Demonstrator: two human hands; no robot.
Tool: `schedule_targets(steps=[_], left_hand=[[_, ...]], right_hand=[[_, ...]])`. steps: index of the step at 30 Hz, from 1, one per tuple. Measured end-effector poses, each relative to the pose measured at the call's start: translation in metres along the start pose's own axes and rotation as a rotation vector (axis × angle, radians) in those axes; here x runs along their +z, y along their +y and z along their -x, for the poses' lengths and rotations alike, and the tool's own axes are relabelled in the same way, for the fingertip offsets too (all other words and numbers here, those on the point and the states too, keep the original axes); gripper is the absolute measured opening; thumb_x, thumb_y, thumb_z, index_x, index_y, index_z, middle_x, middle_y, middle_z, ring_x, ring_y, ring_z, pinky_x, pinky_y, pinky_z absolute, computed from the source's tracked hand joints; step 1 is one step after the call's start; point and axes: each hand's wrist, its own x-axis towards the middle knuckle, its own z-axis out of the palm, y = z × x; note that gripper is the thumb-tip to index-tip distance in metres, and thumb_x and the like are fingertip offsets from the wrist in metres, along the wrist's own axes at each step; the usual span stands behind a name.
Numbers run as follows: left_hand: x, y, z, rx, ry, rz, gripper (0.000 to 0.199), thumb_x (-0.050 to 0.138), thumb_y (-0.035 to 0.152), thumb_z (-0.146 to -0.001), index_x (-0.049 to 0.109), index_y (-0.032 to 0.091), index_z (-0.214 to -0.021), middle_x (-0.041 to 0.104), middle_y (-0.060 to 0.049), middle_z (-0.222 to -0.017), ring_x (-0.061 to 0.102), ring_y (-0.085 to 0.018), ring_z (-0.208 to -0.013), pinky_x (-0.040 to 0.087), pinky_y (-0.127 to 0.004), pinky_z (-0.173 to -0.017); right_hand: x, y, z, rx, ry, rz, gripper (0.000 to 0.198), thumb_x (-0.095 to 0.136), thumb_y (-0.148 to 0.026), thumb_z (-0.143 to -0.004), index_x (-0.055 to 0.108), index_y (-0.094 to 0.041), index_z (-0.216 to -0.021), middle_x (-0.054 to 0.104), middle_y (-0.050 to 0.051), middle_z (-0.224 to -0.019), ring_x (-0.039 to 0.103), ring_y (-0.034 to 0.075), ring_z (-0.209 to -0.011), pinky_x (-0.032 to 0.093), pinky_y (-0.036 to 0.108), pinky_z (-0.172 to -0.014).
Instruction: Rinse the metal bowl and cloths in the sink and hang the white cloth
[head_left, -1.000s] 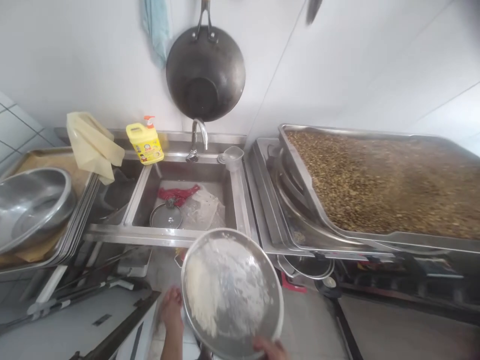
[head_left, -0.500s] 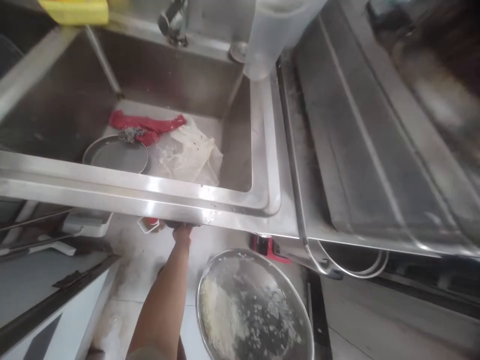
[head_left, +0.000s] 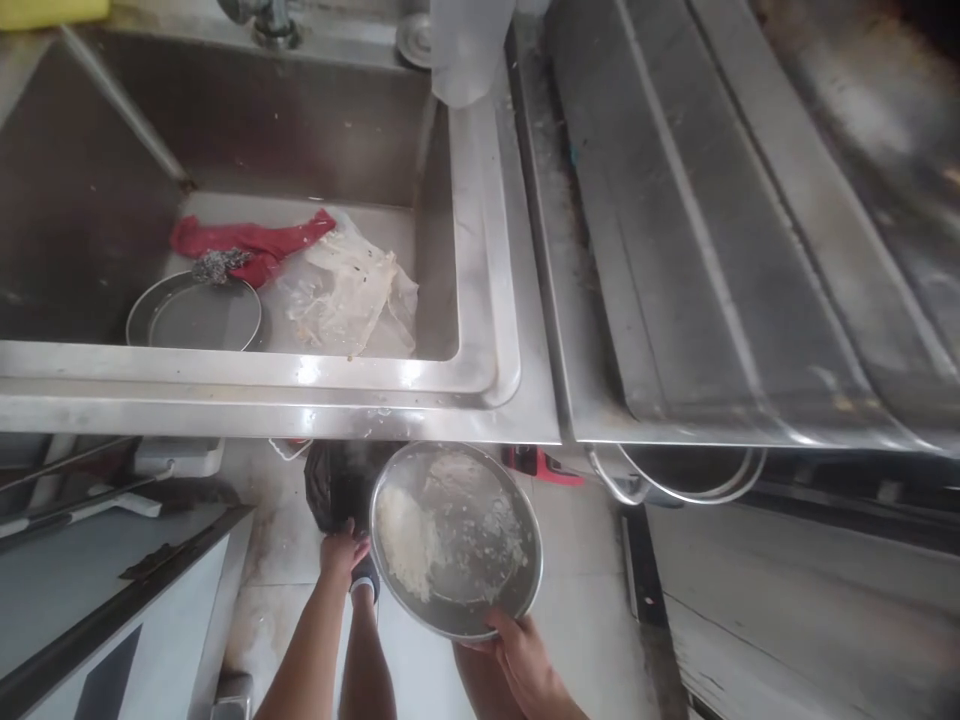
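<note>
Steel bowl (head_left: 456, 540) of rice below sink (head_left: 480, 380) rim, right grip (head_left: 525, 655) clasping bowl's near edge, left grip (head_left: 341, 550) closed on black bag (head_left: 337, 485) beside bowl

The round pan (head_left: 480, 590) is thin shiny metal, its inside dulled by a crust of white, grainy residue. The sink (head_left: 450, 375) is brushed steel with a glossy, scuffed rim. In it lie a red cloth (head_left: 255, 240), crumpled clear plastic film (head_left: 352, 295) and a glass lid (head_left: 195, 318). The bag (head_left: 334, 485) is black glossy plastic.
</note>
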Motion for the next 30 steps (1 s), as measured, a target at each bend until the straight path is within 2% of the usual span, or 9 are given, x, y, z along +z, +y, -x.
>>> schedule_targets(steps=[2,5,7,9,11,16,21,25,30], left_hand=[[-0.028,0.002,0.016,0.079,0.077,-0.104,0.011,0.059,0.032,-0.091,0.060,0.023,-0.085,0.070,-0.008,-0.072,0.078,-0.033,-0.082,0.065,-0.056,-0.079],[-0.050,0.027,0.033,0.385,0.116,-0.215,0.020,0.058,0.033,-0.094,0.068,0.026,-0.110,0.074,-0.013,-0.115,0.070,-0.032,-0.120,0.053,-0.059,-0.110],[-0.045,0.053,0.038,0.751,-0.047,-0.362,0.030,0.051,0.030,-0.099,0.068,0.028,-0.123,0.069,-0.011,-0.134,0.063,-0.028,-0.133,0.047,-0.052,-0.119],[-0.028,0.081,0.036,1.099,-0.262,-0.577,0.037,0.043,0.025,-0.102,0.067,0.026,-0.131,0.068,-0.011,-0.139,0.061,-0.026,-0.135,0.048,-0.047,-0.120],[-0.008,0.104,0.028,1.278,-0.363,-0.789,0.041,0.039,0.020,-0.102,0.064,0.023,-0.135,0.068,-0.011,-0.139,0.062,-0.026,-0.134,0.050,-0.044,-0.118],[0.017,0.128,0.011,1.311,-0.335,-1.057,0.034,0.048,0.020,-0.097,0.068,0.018,-0.124,0.071,-0.016,-0.127,0.067,-0.030,-0.122,0.052,-0.046,-0.113],[0.020,0.126,0.009,1.091,-0.394,-0.766,0.029,0.069,0.018,-0.081,0.074,0.021,-0.110,0.073,-0.016,-0.123,0.064,-0.036,-0.125,0.044,-0.047,-0.120],[0.024,0.128,0.007,1.192,-0.410,-0.822,0.048,0.066,0.020,-0.085,0.066,0.019,-0.132,0.063,-0.019,-0.145,0.052,-0.039,-0.142,0.034,-0.050,-0.128],[0.019,0.134,0.005,1.208,-0.371,-0.856,0.036,0.063,0.021,-0.087,0.069,0.018,-0.123,0.069,-0.019,-0.129,0.059,-0.039,-0.131,0.039,-0.051,-0.123]], right_hand=[[0.008,0.007,-0.003,-0.011,-0.030,0.034,0.026,0.078,-0.032,-0.063,0.073,-0.018,-0.083,0.071,0.005,-0.083,0.065,0.027,-0.082,0.061,0.044,-0.077],[0.023,0.012,-0.008,-0.060,-0.045,0.103,0.032,0.073,-0.035,-0.067,0.072,-0.018,-0.094,0.073,0.008,-0.097,0.066,0.028,-0.091,0.060,0.043,-0.079],[0.033,0.012,-0.010,-0.097,-0.018,0.138,0.038,0.072,-0.037,-0.066,0.070,-0.018,-0.099,0.072,0.009,-0.103,0.066,0.031,-0.097,0.060,0.044,-0.079],[0.044,0.009,-0.009,-0.111,0.009,0.146,0.042,0.073,-0.036,-0.065,0.067,-0.019,-0.103,0.072,0.010,-0.104,0.066,0.033,-0.100,0.060,0.045,-0.077],[0.054,0.004,-0.006,-0.106,0.004,0.113,0.044,0.073,-0.034,-0.065,0.064,-0.020,-0.105,0.072,0.009,-0.102,0.067,0.034,-0.101,0.061,0.045,-0.076],[0.076,-0.005,-0.003,-0.114,-0.030,0.035,0.048,0.073,-0.029,-0.061,0.062,-0.022,-0.108,0.074,0.009,-0.100,0.069,0.033,-0.097,0.061,0.045,-0.074],[0.087,0.006,-0.011,-0.124,-0.030,-0.019,0.044,0.068,-0.026,-0.063,0.060,-0.023,-0.106,0.070,0.005,-0.097,0.064,0.026,-0.092,0.060,0.041,-0.075],[0.090,0.010,-0.015,-0.132,-0.003,-0.042,0.039,0.067,-0.024,-0.063,0.060,-0.023,-0.101,0.066,0.002,-0.087,0.059,0.023,-0.085,0.059,0.039,-0.073],[0.091,0.002,-0.013,-0.158,-0.044,-0.045,0.049,0.067,-0.024,-0.063,0.061,-0.024,-0.112,0.070,0.002,-0.093,0.062,0.023,-0.087,0.057,0.037,-0.072]])
